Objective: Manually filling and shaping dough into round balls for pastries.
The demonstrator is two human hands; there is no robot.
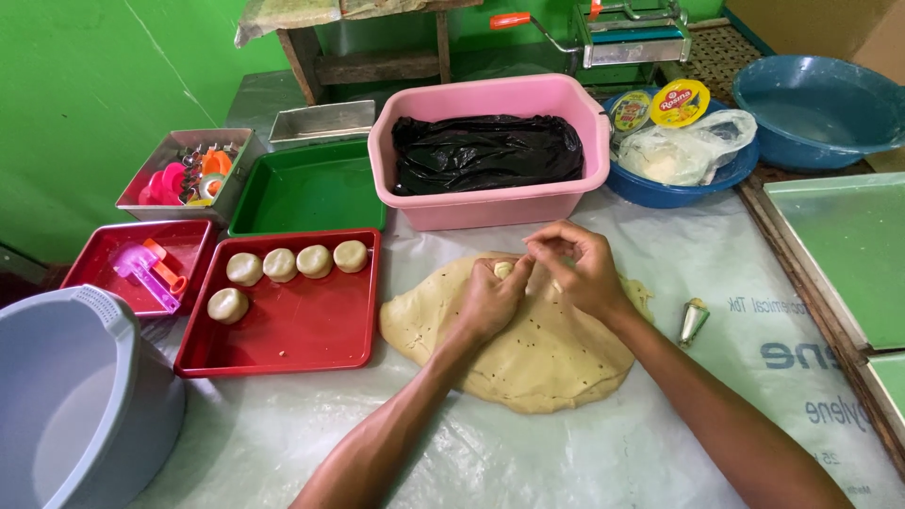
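Pale dough lay flattened on the table under us, and we pinched a small dough piece at its far edge, left hand and right hand fingers together on it, right of the red tray.

Bright, even, soft light fills the frame. Faint shadows lie under the forearms at lower centre. Mild sheen shows on the plastic sheet and the pink tub. Focus is sharp; edges bow slightly.
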